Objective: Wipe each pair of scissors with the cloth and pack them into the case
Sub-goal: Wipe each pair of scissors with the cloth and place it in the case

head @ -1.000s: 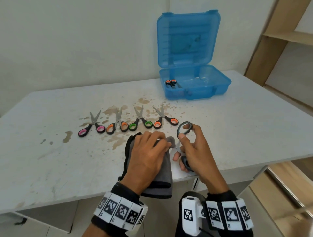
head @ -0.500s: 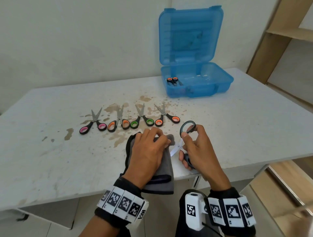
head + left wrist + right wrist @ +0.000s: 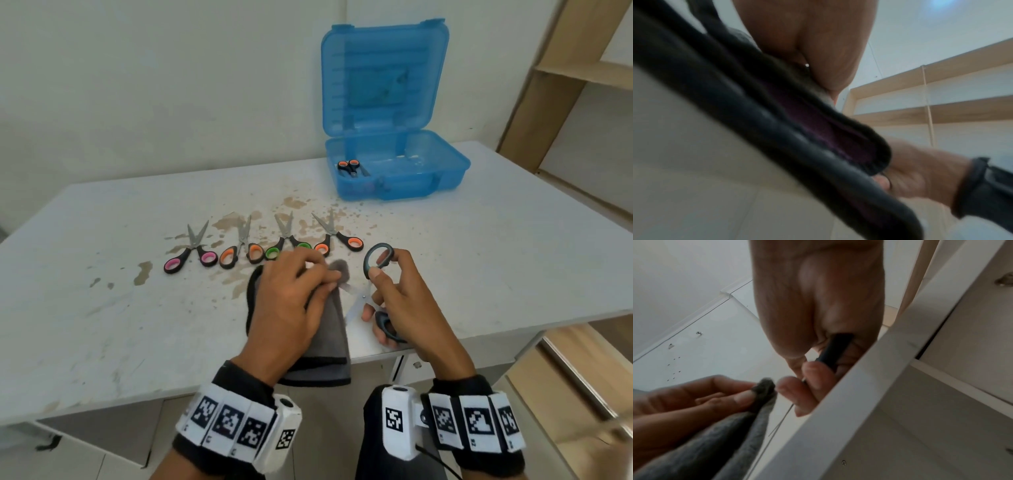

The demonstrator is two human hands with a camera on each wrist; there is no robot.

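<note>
My left hand (image 3: 308, 284) grips a grey cloth (image 3: 329, 329) at the table's front edge, its fingers pinching the cloth's top around a blade. The cloth (image 3: 797, 129) hangs dark and blurred under the palm in the left wrist view. My right hand (image 3: 394, 298) holds dark grey-handled scissors (image 3: 376, 260) spread wide, thumb and finger on the upper ring, the other handle (image 3: 836, 347) in my curled fingers. Several more scissors (image 3: 263, 246) lie in a row behind my hands. The blue case (image 3: 442, 178) stands open at the back right with orange-handled scissors (image 3: 349, 168) inside.
The white table (image 3: 102, 325) has brown stains around the row of scissors. A wooden shelf unit (image 3: 582, 78) stands at the right, close to the table's corner. The table's front edge (image 3: 838, 410) runs just under my right hand.
My left hand with the cloth has slid up along the blade toward its tip. The right hand keeps the same hold on the open scissors.
</note>
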